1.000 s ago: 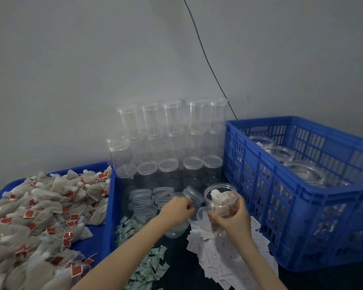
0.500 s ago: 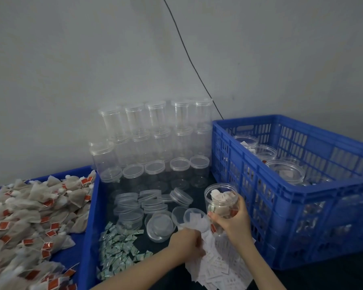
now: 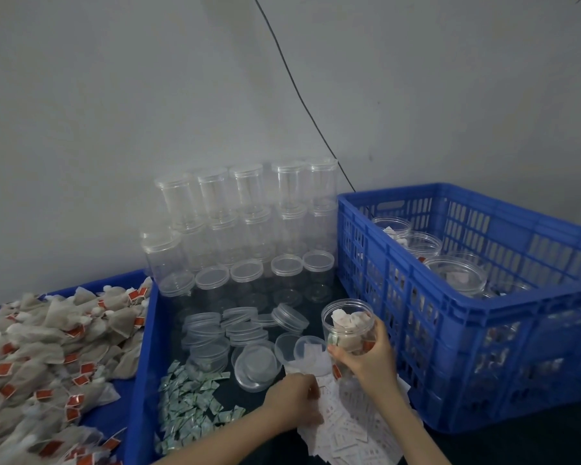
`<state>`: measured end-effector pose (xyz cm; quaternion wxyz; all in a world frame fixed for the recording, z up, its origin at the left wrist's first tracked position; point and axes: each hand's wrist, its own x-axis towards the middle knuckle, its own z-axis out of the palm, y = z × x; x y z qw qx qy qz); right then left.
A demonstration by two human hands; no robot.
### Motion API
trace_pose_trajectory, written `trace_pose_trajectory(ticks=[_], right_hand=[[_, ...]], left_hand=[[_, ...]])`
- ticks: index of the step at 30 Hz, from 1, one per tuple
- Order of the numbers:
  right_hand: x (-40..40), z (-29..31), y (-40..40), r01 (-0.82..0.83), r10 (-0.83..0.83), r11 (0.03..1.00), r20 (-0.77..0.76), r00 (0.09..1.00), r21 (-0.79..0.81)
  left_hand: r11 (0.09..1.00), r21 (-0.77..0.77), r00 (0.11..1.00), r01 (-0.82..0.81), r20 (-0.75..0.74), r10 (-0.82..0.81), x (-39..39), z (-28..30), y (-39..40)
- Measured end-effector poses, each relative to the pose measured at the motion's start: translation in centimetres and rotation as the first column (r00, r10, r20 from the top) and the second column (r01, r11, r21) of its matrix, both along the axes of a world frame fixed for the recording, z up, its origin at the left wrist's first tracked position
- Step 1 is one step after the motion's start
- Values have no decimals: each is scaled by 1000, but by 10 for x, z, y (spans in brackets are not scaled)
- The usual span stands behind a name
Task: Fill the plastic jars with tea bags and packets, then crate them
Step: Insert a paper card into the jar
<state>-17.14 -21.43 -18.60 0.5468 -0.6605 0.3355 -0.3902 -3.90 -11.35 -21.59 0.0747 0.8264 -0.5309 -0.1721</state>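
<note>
My right hand (image 3: pixel 366 360) grips an open clear plastic jar (image 3: pixel 348 325) holding tea bags, upright just left of the blue crate (image 3: pixel 416 317). My left hand (image 3: pixel 294 402) is down on the pile of white packets (image 3: pixel 346 431), fingers curled onto them. A pile of green packets (image 3: pixel 188 401) lies to the left. Tea bags with red tags (image 3: pixel 47 357) fill the blue tray (image 3: pixel 145 347) at far left. Filled jars (image 3: pixel 457 275) stand inside the crate.
Stacked empty lidded jars (image 3: pixel 249 223) stand against the wall. Loose clear lids (image 3: pixel 228 337) lie on the dark surface in front of them. A black cable (image 3: pixel 302 102) runs down the wall behind the crate.
My left hand has dropped from beside the jar's mouth down to the white packet pile. The jar stays in my right hand, and the view has shifted right.
</note>
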Motion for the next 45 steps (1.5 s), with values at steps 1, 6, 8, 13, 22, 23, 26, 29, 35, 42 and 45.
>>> trace_pose_trajectory(ticks=[1,6,8,13,22,23,26,29,35,42,45], right_hand=[[0,0,0,0,0,1000,-1,1000,-1],[2,2,3,-26,26,1000,-19,999,-13],[4,3,4,-30,29,999,-33,999,-25],[8,1,5,-32,31,999,-35,999,-18],[12,0,6,-50,49,998,-65,997,-22],[12,0,7,-56,55,998,-61,997,-21],[15,1,12,-61,59,998,-51,997,-33],[17,3,17,-83,81,996,-61,995,-42],[12,6,19,-106,105,994,-45,993,-34],[5,13,12,-104,103,994,-25,994,-46],[5,15,13,-115,114,992,-29,993,-57]], left_hand=[[1000,-1,1000,4,9,-4,0,0,0],[999,-37,999,-22,-26,21,4,5,1],[999,-25,997,-39,-73,37,6,8,2],[1000,-3,989,-3,-149,2,9,12,3],[804,-517,939,-294,-315,140,32,101,0],[748,-558,906,-360,-402,136,35,113,-1],[717,-551,804,-427,-594,22,31,131,-8],[835,-514,902,-196,-428,-52,21,127,-17],[849,-528,985,35,-125,-119,14,123,-24],[865,-500,985,-28,-159,-60,25,127,-20],[927,-374,996,23,-69,-52,24,124,-17]])
